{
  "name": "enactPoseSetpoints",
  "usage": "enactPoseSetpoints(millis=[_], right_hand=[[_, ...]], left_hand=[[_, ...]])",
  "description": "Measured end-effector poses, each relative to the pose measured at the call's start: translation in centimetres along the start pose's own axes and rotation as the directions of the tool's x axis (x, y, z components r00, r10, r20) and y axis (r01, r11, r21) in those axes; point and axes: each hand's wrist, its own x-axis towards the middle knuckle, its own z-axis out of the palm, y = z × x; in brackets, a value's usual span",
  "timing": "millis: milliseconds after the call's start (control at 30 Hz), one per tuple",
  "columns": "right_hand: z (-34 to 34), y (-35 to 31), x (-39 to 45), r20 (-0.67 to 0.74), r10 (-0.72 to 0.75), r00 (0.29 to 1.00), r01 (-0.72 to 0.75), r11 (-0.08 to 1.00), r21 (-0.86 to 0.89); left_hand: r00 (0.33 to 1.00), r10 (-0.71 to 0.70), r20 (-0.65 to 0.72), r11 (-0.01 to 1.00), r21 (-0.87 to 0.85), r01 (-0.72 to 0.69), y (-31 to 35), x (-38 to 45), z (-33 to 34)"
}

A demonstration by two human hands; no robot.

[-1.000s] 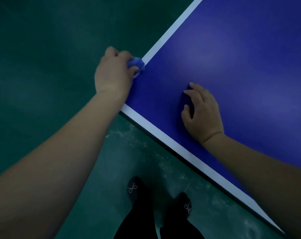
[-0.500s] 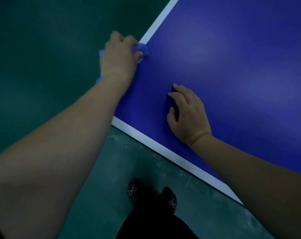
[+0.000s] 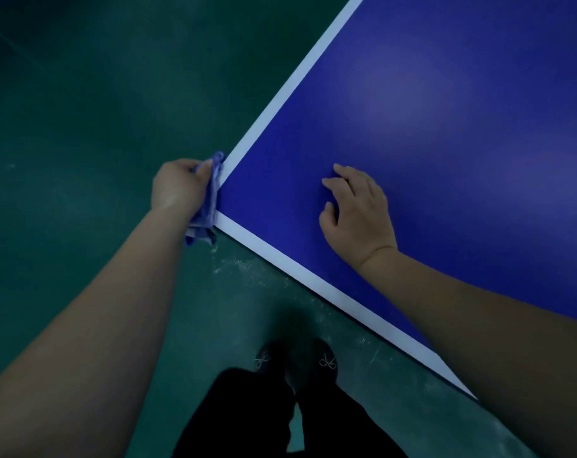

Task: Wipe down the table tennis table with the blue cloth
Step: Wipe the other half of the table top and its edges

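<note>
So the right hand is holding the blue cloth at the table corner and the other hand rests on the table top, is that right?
Not quite. The head view shows the left hand holding the cloth at the table corner; the right hand rests on the top.

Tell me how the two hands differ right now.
The left hand grips the blue cloth; the right hand holds nothing. The left hand sits off the table's corner, by its edge; the right hand rests on the blue top, fingers bent. Both are bare.
</note>
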Motion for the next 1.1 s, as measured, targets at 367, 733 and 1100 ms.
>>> enactPoseSetpoints(millis=[367,733,1100], right_hand=[[2.8,-5.0,9.1,-0.091,0.288,0.953,-0.277,0.953,0.120],[5.9,-8.0,14.6,-0.273,0.544,0.794,-0.581,0.810,-0.075],[5.8,-8.2,15.0,-0.305,0.560,0.770,-0.604,0.795,-0.064]], left_hand=[[0.919,0.026,0.394,0.996,-0.094,0.012,-0.6,5.8,1.3],[0.825,0.222,0.520,0.919,-0.394,0.001,-3.1,5.3,0.9],[0.803,0.250,0.542,0.891,-0.453,0.028,-3.5,6.7,2.8]])
